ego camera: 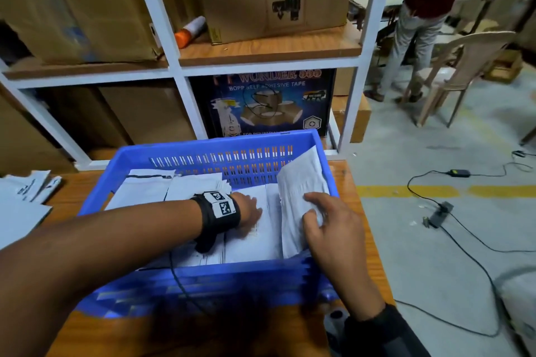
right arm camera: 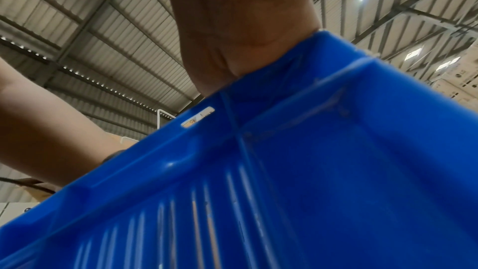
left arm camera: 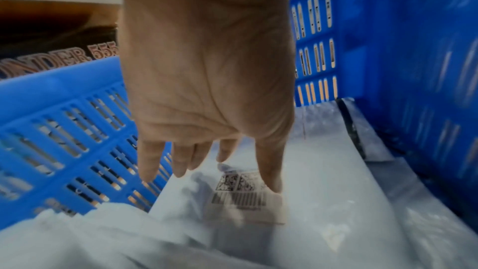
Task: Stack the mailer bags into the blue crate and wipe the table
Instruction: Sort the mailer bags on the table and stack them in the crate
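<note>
Bags (ego camera: 203, 191) lie flat in the crate (ego camera: 203, 148), and one bag (ego camera: 298, 182) leans tilted against its right wall. Your left hand (ego camera: 246, 211), fingers straight, presses the stack by the label (left arm camera: 248, 195); your right hand (ego camera: 327, 226) pinches the leaning bag. Hold the stack down and lay that bag flat, edges squared. More bags (ego camera: 26, 191) wait on the desk (ego camera: 66, 182) left of the crate.
</note>
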